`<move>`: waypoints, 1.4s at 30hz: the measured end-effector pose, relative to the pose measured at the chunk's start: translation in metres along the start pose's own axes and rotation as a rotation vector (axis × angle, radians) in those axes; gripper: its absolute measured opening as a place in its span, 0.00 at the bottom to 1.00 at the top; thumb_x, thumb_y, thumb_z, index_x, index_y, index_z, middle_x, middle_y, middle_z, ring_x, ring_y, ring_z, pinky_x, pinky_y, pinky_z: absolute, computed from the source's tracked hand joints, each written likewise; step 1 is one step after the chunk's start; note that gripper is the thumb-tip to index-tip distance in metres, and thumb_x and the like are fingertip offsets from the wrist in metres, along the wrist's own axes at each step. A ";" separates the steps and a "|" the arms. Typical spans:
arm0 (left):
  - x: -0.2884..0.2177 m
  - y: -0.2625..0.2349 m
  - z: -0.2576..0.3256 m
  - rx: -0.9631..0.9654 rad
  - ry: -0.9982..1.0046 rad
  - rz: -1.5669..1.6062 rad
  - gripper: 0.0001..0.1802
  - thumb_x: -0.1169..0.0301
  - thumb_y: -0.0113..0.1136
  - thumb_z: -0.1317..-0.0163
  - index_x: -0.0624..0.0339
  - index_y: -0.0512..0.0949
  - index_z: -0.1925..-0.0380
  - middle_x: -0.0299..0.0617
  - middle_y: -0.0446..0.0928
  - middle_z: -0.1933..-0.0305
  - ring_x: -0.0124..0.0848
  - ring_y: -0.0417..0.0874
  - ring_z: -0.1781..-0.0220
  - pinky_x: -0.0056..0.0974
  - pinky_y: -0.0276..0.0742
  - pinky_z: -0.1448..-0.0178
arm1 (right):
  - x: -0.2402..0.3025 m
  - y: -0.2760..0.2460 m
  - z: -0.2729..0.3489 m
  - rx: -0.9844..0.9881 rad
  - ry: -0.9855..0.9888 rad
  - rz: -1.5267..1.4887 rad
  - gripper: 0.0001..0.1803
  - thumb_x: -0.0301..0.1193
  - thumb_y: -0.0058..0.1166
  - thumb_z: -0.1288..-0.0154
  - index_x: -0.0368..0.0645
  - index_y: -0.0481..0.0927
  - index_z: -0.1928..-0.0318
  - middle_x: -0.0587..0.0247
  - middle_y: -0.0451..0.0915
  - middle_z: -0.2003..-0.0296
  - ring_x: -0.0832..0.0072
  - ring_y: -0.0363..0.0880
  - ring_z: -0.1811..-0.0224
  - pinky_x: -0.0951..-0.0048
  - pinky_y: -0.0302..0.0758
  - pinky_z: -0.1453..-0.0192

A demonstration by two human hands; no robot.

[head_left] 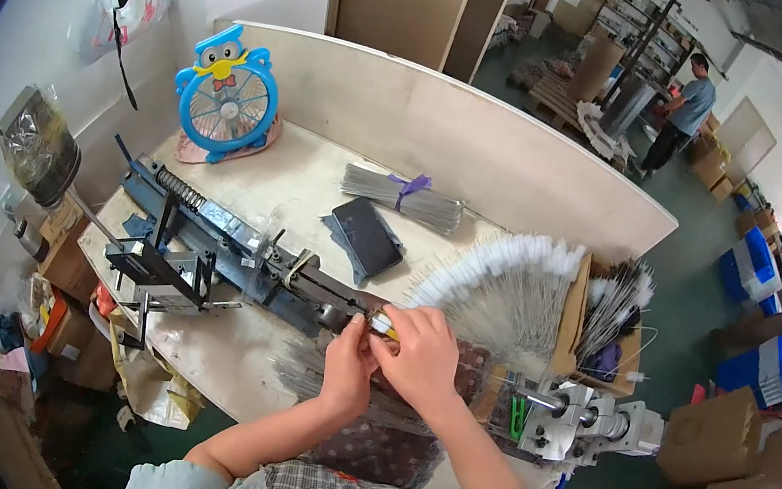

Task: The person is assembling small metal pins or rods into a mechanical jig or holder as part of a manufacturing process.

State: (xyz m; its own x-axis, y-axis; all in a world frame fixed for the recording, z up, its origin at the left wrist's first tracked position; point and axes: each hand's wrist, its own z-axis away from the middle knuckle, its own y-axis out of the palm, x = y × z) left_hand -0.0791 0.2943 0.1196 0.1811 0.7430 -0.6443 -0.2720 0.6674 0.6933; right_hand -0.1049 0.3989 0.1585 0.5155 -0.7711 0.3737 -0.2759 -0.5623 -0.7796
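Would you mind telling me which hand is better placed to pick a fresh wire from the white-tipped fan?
Probably the right hand: it lies beside the fan of white-tipped wires, while the left hand sits farther away, toward the blue machine.

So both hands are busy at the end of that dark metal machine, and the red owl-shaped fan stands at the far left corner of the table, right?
Not quite: the owl-shaped fan is blue, not red, as the head view shows. The rest holds: the left hand and right hand meet at the end of the dark metal machine, and the fan stands at the table's far left corner.
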 end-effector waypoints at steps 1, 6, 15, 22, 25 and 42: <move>-0.002 0.002 0.001 -0.022 0.024 0.045 0.17 0.58 0.42 0.30 0.60 0.73 0.58 0.39 0.78 0.58 0.30 0.79 0.58 0.38 0.73 0.50 | -0.002 0.001 0.000 -0.004 -0.001 -0.007 0.14 0.34 0.64 0.52 0.46 0.81 0.62 0.69 0.79 0.63 0.68 0.74 0.53 0.64 0.72 0.53; 0.002 0.000 -0.003 -0.009 0.015 0.037 0.12 0.66 0.46 0.32 0.64 0.73 0.59 0.42 0.78 0.59 0.29 0.80 0.59 0.35 0.76 0.52 | -0.011 -0.005 0.003 -0.147 -0.099 -0.017 0.12 0.32 0.63 0.51 0.50 0.82 0.63 0.72 0.79 0.65 0.68 0.73 0.54 0.66 0.72 0.54; 0.002 0.012 0.001 -0.039 0.077 0.018 0.04 0.75 0.53 0.38 0.62 0.72 0.65 0.42 0.78 0.62 0.29 0.81 0.60 0.33 0.77 0.55 | -0.028 -0.018 0.011 -0.089 -0.113 -0.017 0.13 0.32 0.64 0.53 0.52 0.85 0.63 0.71 0.80 0.64 0.66 0.75 0.54 0.64 0.72 0.53; 0.003 0.004 0.000 -0.025 0.040 0.075 0.06 0.75 0.53 0.38 0.63 0.73 0.62 0.40 0.77 0.61 0.28 0.80 0.60 0.33 0.76 0.55 | -0.014 -0.013 0.006 -0.047 -0.113 -0.024 0.11 0.31 0.62 0.50 0.51 0.84 0.63 0.71 0.79 0.62 0.67 0.74 0.53 0.65 0.72 0.53; 0.002 0.007 0.001 -0.036 0.023 0.069 0.06 0.74 0.53 0.38 0.63 0.73 0.62 0.39 0.78 0.63 0.27 0.80 0.61 0.32 0.75 0.56 | -0.018 -0.009 0.007 -0.031 -0.099 -0.031 0.13 0.30 0.62 0.51 0.51 0.84 0.61 0.70 0.79 0.61 0.68 0.74 0.53 0.66 0.71 0.52; -0.002 0.011 0.006 -0.026 0.027 0.051 0.05 0.75 0.54 0.38 0.63 0.73 0.64 0.39 0.77 0.63 0.27 0.79 0.61 0.32 0.74 0.55 | -0.014 -0.013 0.015 -0.118 -0.078 0.071 0.11 0.33 0.64 0.51 0.52 0.84 0.63 0.73 0.79 0.63 0.70 0.75 0.56 0.66 0.70 0.56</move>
State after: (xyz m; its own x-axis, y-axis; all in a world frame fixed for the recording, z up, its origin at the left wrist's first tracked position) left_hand -0.0763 0.3006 0.1303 0.1412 0.7740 -0.6172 -0.3046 0.6272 0.7168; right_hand -0.0960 0.4219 0.1559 0.5513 -0.7872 0.2763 -0.4047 -0.5420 -0.7365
